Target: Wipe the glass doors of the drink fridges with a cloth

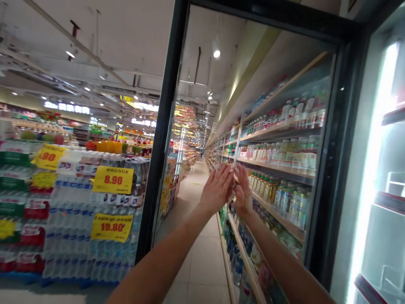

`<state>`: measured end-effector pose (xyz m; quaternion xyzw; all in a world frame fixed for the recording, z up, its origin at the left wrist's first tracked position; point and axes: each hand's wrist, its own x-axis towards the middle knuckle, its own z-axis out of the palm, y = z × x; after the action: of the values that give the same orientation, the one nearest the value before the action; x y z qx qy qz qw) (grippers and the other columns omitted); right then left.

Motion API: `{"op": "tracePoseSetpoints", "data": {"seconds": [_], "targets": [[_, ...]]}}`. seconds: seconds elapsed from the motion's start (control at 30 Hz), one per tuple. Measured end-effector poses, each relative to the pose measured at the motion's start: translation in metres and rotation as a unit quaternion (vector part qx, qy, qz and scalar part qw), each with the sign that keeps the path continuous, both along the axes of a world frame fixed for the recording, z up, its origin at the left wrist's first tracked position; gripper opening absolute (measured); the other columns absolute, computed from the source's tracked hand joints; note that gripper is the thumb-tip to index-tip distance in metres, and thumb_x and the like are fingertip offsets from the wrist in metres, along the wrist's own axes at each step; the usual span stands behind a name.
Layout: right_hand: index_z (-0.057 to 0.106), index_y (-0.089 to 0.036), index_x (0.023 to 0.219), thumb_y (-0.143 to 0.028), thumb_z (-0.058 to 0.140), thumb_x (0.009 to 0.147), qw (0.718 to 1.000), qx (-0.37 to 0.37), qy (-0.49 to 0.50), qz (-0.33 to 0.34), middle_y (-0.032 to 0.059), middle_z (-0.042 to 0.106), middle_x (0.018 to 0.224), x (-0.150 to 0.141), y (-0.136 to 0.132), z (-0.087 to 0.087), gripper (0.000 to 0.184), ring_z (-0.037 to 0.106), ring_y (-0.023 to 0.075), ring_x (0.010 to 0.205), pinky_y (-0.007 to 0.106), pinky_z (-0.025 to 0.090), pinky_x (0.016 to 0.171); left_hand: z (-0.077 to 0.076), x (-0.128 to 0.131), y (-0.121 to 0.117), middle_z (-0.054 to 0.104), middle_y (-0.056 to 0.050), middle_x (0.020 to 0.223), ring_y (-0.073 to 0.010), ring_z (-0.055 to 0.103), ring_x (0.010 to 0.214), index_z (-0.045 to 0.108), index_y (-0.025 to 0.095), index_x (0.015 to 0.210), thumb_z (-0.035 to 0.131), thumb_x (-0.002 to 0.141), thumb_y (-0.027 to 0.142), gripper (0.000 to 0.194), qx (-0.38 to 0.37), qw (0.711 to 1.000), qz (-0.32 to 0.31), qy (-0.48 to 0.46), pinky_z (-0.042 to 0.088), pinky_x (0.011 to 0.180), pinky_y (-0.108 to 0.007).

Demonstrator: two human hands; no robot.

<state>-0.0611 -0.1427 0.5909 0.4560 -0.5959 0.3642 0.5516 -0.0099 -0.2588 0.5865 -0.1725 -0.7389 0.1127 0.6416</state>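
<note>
My left hand [217,188] is raised in front of a glass door [196,139] with a dark frame, its fingers stretched out and pointing up. Close beside it, my right hand [243,192] has loosely bent fingers that stand partly apart. The fingertips of the two hands come close together or touch. A small bright glint lies between them, and I cannot make out whether it is a thing or light on the glass. Both forearms reach forward from the bottom of the view.
Packs of bottled water [71,211] with yellow price signs [113,180] are stacked on the left. Shelves of bottled drinks [291,154] line the right side of a tiled aisle [199,257]. A lit cooler [392,169] stands at the far right.
</note>
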Motion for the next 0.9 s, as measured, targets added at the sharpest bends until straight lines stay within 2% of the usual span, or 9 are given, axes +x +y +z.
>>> {"op": "tracePoseSetpoints", "data": {"seconds": [0.13,0.27,0.37,0.43,0.5,0.57,0.73,0.8,0.9], "targets": [[0.022,-0.022,0.139,-0.034,0.034,0.087,0.968,-0.035,0.050,-0.244,0.0104,0.033,0.143,-0.024,0.026,0.016,0.055,0.018,0.0256,0.136,0.053,0.016,0.107,0.028,0.006,-0.024,0.036,-0.008,0.141,-0.0207,0.019,0.135,0.040,0.016,0.128,0.037,0.088,0.025,0.041,-0.039,0.998,0.041,-0.011,0.021,0.109,-0.044],[0.026,-0.021,0.138,-0.034,0.037,0.086,0.950,-0.039,0.061,-0.305,0.0118,0.034,0.142,-0.026,0.027,0.016,0.054,0.022,0.0250,0.135,0.050,0.017,0.107,0.058,0.031,-0.073,0.033,-0.012,0.142,-0.0221,0.018,0.136,0.040,0.016,0.127,0.038,0.088,0.026,0.041,0.098,0.990,0.071,0.077,0.025,0.108,-0.044],[0.032,-0.021,0.135,-0.032,0.036,0.087,0.947,-0.045,0.063,-0.311,0.0118,0.034,0.142,-0.024,0.024,0.012,0.050,0.022,0.0242,0.135,0.049,0.018,0.107,0.034,0.041,-0.083,0.031,-0.014,0.142,-0.0249,0.013,0.136,0.041,0.013,0.126,0.041,0.086,0.026,0.042,0.084,0.990,0.080,0.080,0.027,0.107,-0.045],[0.035,-0.020,0.134,-0.031,0.036,0.087,0.947,-0.040,0.067,-0.312,0.0118,0.034,0.142,-0.023,0.024,0.010,0.048,0.022,0.0239,0.135,0.048,0.018,0.107,-0.001,0.043,-0.078,0.036,-0.012,0.140,-0.0256,0.014,0.136,0.044,0.014,0.123,0.043,0.085,0.028,0.041,-0.079,0.995,0.068,-0.001,0.027,0.107,-0.044],[0.036,-0.020,0.133,-0.031,0.036,0.087,0.948,-0.033,0.070,-0.309,0.0116,0.034,0.142,-0.023,0.025,0.009,0.048,0.022,0.0236,0.135,0.048,0.018,0.107,-0.028,0.043,-0.076,0.035,-0.007,0.141,-0.0217,0.019,0.135,0.047,0.019,0.121,0.044,0.085,0.031,0.038,-0.254,0.963,0.043,-0.079,0.026,0.108,-0.037],[0.036,-0.021,0.133,-0.031,0.037,0.086,0.949,-0.032,0.076,-0.303,0.0112,0.035,0.141,-0.024,0.025,0.008,0.048,0.022,0.0234,0.135,0.048,0.019,0.107,-0.031,0.045,-0.081,0.036,-0.003,0.141,-0.0190,0.022,0.134,0.047,0.022,0.121,0.043,0.086,0.031,0.037,-0.285,0.953,0.033,-0.095,0.023,0.109,-0.036],[0.035,-0.022,0.134,-0.031,0.038,0.086,0.952,-0.037,0.072,-0.296,0.0108,0.035,0.141,-0.025,0.025,0.007,0.049,0.023,0.0238,0.135,0.049,0.019,0.107,0.002,0.052,-0.106,0.031,-0.011,0.143,-0.0227,0.012,0.137,0.038,0.017,0.130,0.041,0.086,0.024,0.045,0.036,0.994,0.104,0.020,0.020,0.109,-0.046],[0.036,-0.022,0.134,-0.030,0.039,0.085,0.952,-0.039,0.077,-0.294,0.0112,0.035,0.141,-0.026,0.024,0.007,0.049,0.023,0.0238,0.134,0.048,0.019,0.106,-0.011,0.055,-0.107,0.032,-0.011,0.142,-0.0236,0.010,0.137,0.042,0.016,0.127,0.042,0.085,0.026,0.043,-0.032,0.995,0.089,-0.004,0.023,0.109,-0.045],[0.035,-0.023,0.134,-0.029,0.040,0.085,0.952,-0.039,0.084,-0.292,0.0106,0.035,0.141,-0.027,0.023,0.007,0.049,0.023,0.0230,0.134,0.047,0.019,0.107,-0.039,0.057,-0.105,0.037,0.001,0.141,-0.0175,0.015,0.136,0.049,0.026,0.120,0.042,0.085,0.031,0.035,-0.292,0.950,0.040,-0.101,0.022,0.110,-0.035]]}}
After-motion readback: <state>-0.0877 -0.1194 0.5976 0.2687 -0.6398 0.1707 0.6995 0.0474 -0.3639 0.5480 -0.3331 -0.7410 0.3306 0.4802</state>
